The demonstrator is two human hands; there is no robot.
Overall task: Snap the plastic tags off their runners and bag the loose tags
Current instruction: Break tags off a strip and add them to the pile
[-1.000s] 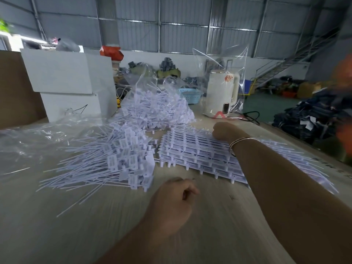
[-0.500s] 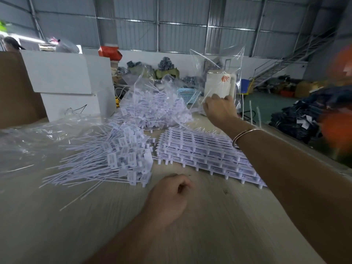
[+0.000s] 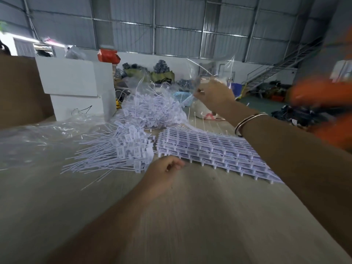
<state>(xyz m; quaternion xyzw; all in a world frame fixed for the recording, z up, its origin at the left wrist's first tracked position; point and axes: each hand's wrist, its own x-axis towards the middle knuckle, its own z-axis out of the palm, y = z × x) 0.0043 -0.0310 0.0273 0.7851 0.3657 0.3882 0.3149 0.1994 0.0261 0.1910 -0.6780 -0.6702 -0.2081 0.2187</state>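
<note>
— What's the right hand (image 3: 213, 95) doing up there?

— It's raised over the far side of the table (image 3: 190, 216), fingers curled, pinching a clear plastic bag (image 3: 211, 67) that stands up above it. A bangle (image 3: 245, 121) sits on that wrist.

— And the left hand (image 3: 163, 169)?

— Resting on the tabletop near the middle, fingers curled in loosely, nothing in it as far as I can see. It lies just beside the loose tags (image 3: 122, 153).

— Where are those, exactly?

— Spread in a pile toward the left of the table, thin tails fanning out to the left edge. To their right lies a flat stack of tags on runners (image 3: 209, 149), running toward the right edge under the right forearm.

— Anything already bagged?

— A heap of tags in clear plastic (image 3: 152, 111) sits at the far side, next to a white box (image 3: 76, 86). More clear plastic sheeting (image 3: 28, 138) lies along the left edge.
</note>
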